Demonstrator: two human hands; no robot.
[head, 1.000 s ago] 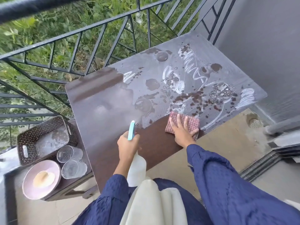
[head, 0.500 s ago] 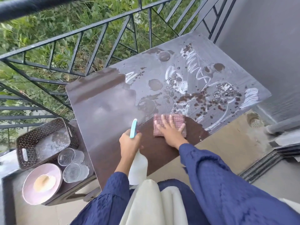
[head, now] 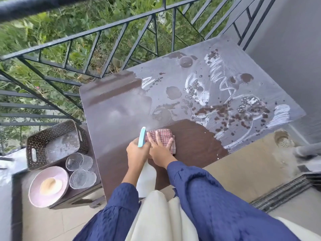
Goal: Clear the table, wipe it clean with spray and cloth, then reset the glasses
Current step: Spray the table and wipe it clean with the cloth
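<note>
Right grip [head: 160,150], fingers flat, is pressing a checked cloth [head: 164,133] on the streaked surface [head: 118,108]; at its nine o'clock, left grip [head: 137,153] is clutching a spray bottle [head: 146,178].

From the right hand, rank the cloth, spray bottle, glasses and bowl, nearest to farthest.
1. cloth, under the right hand.
2. spray bottle, just left, held by the left hand.
3. glasses, lower left.
4. bowl, farthest left.

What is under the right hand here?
The right hand lies flat on a checked cloth on the table. The tabletop beneath the cloth is hidden, so its state there cannot be seen.
</note>
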